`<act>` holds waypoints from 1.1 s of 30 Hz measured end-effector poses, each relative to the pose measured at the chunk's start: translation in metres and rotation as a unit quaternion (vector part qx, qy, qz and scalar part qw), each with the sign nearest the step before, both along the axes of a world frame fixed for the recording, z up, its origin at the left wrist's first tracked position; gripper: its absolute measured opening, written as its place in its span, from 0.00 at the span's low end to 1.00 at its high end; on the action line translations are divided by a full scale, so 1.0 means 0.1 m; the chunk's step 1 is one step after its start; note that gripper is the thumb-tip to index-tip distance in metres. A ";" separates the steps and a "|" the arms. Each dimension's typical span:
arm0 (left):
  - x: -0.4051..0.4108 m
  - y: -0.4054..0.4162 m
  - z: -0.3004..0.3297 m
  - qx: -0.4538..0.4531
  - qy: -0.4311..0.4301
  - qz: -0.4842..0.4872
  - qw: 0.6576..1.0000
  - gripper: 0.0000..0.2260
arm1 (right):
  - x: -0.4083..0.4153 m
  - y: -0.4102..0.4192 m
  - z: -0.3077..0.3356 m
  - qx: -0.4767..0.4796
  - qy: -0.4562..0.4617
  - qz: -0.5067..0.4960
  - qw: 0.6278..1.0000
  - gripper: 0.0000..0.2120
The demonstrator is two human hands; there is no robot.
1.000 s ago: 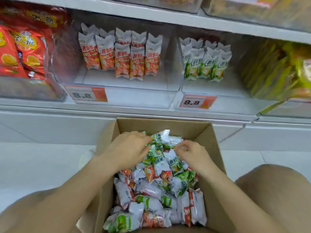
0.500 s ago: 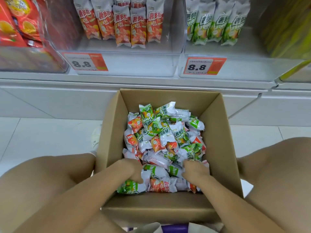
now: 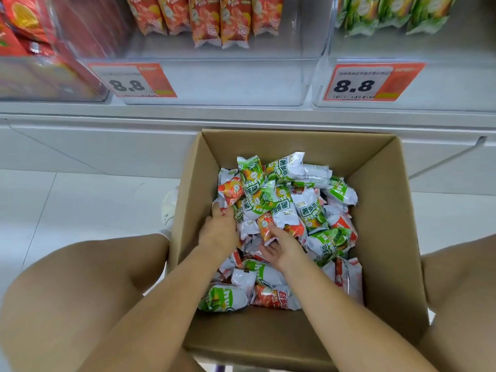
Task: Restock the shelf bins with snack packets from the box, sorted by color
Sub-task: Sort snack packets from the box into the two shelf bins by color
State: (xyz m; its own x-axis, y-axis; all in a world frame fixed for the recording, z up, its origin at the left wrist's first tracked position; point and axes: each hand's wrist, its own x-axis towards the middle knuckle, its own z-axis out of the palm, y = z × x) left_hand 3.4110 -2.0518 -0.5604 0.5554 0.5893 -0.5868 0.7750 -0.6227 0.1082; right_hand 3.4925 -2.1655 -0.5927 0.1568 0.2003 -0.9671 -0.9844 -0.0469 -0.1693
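An open cardboard box [image 3: 386, 210] stands on the floor between my knees, holding a mixed heap of green packets [image 3: 311, 210] and orange packets [image 3: 230, 189]. My left hand [image 3: 218, 229] reaches into the left side of the heap, its fingers curled down over an orange packet's edge. My right hand [image 3: 281, 242] lies in the middle, palm turned inward, pinching an orange packet [image 3: 265, 226]. On the shelf above, a clear bin [image 3: 214, 57] holds orange packets [image 3: 220, 20]. The bin to its right [image 3: 402, 52] holds green packets [image 3: 389, 14].
Each bin front carries an 8.8 price tag [image 3: 131, 81]. A third bin with large red bags [image 3: 32, 49] stands at the far left. My bare knees flank the box, a white shoe [image 3: 169, 208] sits by its left wall, and pale floor tiles [image 3: 80, 200] lie to the left.
Both hands have moved from the near end of the box up to the middle of the heap. The right hand has taken an orange packet. The view has dropped closer to the box.
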 end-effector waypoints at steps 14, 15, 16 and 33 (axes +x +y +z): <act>-0.08 0.05 -0.09 0.111 0.118 -0.232 0.959 0.25 | -0.17 -0.08 0.20 -0.005 0.030 -0.085 0.996 0.14; -0.08 0.03 -0.05 0.111 0.121 -0.232 0.959 0.24 | -0.20 -0.13 0.25 -0.001 0.034 -0.086 0.996 0.11; -0.07 0.01 0.00 0.105 0.123 -0.225 0.961 0.24 | -0.24 -0.19 0.30 0.004 0.041 -0.088 0.995 0.07; -0.50 -0.13 1.56 -0.440 -0.350 0.369 0.740 0.18 | -0.49 -0.97 1.33 0.122 -0.169 -0.060 0.976 0.23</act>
